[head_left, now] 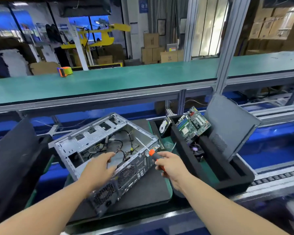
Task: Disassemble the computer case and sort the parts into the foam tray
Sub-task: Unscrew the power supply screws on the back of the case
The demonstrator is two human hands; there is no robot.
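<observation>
Two bare forearms reach in from the bottom edge. The left hand hovers over the near rim of the computer case, its fingers loosely spread toward the cables inside; the blur keeps me from telling whether the fingertips touch anything, and its grip holds nothing that shows. The right hand has its grip curled round the orange-and-black handle of a screwdriver, whose thin metal shaft points up and left into the open case, near its right-hand wall.

The case lies on its side, turned at an angle, on a dark mat on the table. Its open face looks upward, showing bare metal walls, loose cables and empty drive bays; the perforated rear panel with its fan grille faces the camera.

Just to the right stands the black foam tray. A green motherboard leans in one slot, a hard drive stands in the far-left compartment, and a fan-like part, partly hidden, sits low between foam walls. A grey side panel stands tilted in the tray's right slot.

At the left edge sits a dark blurred shape. Beyond runs a green shelf with an orange-and-green tape dispenser. Cardboard boxes stand stacked farther back.
</observation>
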